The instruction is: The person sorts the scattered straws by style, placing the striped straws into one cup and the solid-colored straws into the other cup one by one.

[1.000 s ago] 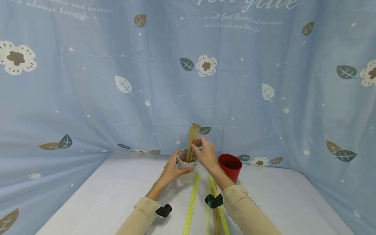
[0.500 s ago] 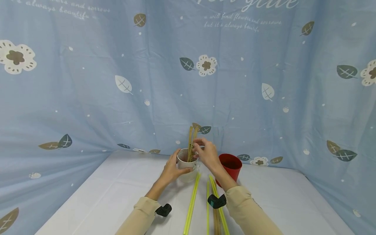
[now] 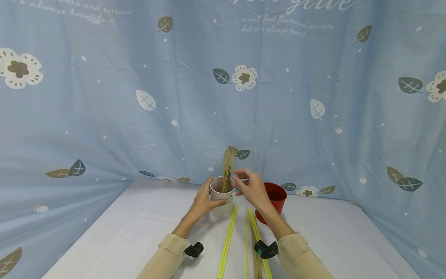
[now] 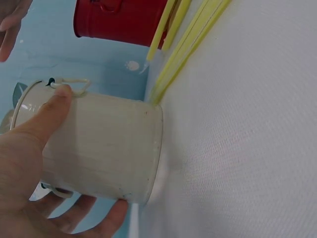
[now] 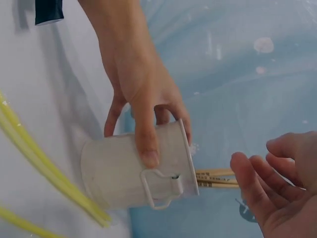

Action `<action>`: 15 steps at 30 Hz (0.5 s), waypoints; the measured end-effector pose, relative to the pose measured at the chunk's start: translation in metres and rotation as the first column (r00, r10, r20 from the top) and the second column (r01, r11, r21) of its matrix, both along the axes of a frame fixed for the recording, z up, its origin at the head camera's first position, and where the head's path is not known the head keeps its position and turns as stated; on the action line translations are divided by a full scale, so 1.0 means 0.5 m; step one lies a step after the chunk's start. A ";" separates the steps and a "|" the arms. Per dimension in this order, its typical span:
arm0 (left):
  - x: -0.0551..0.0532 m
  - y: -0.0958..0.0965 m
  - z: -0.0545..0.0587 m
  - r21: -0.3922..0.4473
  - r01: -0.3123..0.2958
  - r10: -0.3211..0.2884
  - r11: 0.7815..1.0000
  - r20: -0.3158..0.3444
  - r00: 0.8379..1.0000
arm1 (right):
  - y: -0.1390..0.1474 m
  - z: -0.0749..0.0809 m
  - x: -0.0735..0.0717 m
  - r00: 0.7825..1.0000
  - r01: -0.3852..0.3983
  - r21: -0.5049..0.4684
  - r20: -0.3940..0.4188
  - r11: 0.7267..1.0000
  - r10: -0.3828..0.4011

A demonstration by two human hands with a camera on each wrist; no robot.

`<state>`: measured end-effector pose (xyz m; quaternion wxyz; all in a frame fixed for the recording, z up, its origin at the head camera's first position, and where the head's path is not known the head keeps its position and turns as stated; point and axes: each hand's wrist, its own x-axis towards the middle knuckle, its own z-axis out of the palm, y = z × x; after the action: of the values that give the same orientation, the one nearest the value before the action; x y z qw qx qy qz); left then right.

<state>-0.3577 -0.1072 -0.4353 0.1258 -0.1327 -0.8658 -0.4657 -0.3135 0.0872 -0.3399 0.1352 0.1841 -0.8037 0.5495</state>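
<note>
My left hand grips a small off-white metal bucket, thumb on the near side beside its small wire handle. The bucket stands upright on the table. Several thin wooden chopsticks with dark print lean inside it, their upper parts rising above the rim. My right hand is just right of the rim, fingers loosely bent with nothing between them. In the right wrist view, the fingertips are close to the chopsticks. Their lower ends are hidden in the bucket.
A red bucket stands behind my right forearm. Long yellow sticks and a few brown sticks lie on the white-covered table, between my forearms. A blue patterned curtain hangs behind.
My right hand has let go of the chopsticks and drawn back to the right, away from the bucket. The left hand has stayed on the bucket.
</note>
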 end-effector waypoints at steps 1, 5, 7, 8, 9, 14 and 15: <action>0.000 0.000 0.000 0.002 -0.001 0.001 1.000 0.001 1.000 | 0.004 -0.001 0.004 1.000 -0.003 0.004 0.003 1.000 0.003; 0.002 0.000 0.001 0.005 -0.001 0.001 1.000 0.002 1.000 | 0.018 -0.010 0.018 1.000 -0.003 0.024 0.007 1.000 0.002; 0.002 0.000 0.001 0.007 -0.001 0.001 1.000 -0.002 1.000 | 0.025 -0.016 0.024 1.000 0.001 0.037 0.015 0.999 -0.002; 0.002 0.000 0.001 0.007 0.000 0.000 1.000 -0.004 1.000 | 0.028 -0.019 0.026 1.000 0.003 0.046 0.016 0.999 -0.004; 0.002 0.000 0.000 0.007 0.001 -0.001 1.000 -0.005 1.000 | 0.030 -0.023 0.029 1.000 0.003 0.053 0.020 0.999 -0.004; 0.001 0.001 -0.002 0.007 0.004 -0.004 1.000 -0.004 1.000 | 0.044 -0.043 0.039 1.000 0.006 0.119 0.026 0.993 -0.010; 0.001 0.001 -0.002 0.007 0.005 -0.005 1.000 -0.003 1.000 | 0.046 -0.047 0.042 0.999 0.009 0.132 0.030 0.991 -0.013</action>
<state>-0.3573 -0.1067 -0.4362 0.1262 -0.1352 -0.8637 -0.4689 -0.2925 0.1104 -0.3633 0.1137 0.1796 -0.8412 0.4972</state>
